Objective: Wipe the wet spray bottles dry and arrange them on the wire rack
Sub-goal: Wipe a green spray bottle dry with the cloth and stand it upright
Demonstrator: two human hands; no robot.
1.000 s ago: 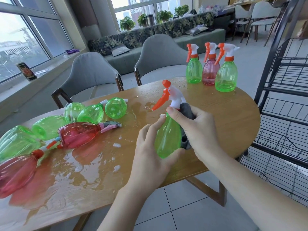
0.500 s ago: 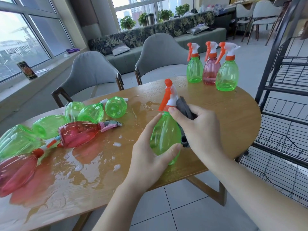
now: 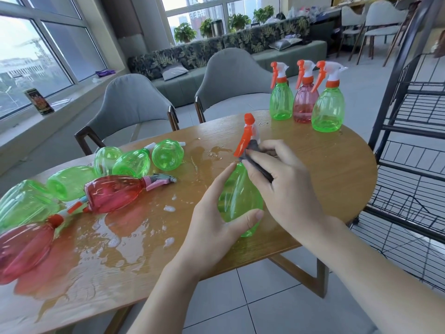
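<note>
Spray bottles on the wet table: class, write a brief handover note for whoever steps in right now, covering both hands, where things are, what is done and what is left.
Left hand grips the body of a green spray bottle, held upright over the table's near edge.
Right hand holds a dark cloth against the bottle's neck, below the orange trigger.
Three bottles stand upright at the table's far right corner.
A pile of green and pink bottles lies on its sides at the left, amid puddles on the wooden table.
The wire rack at the right shows no bottles.
Left: finish this bottle, wipe the pile, load the rack.
</note>
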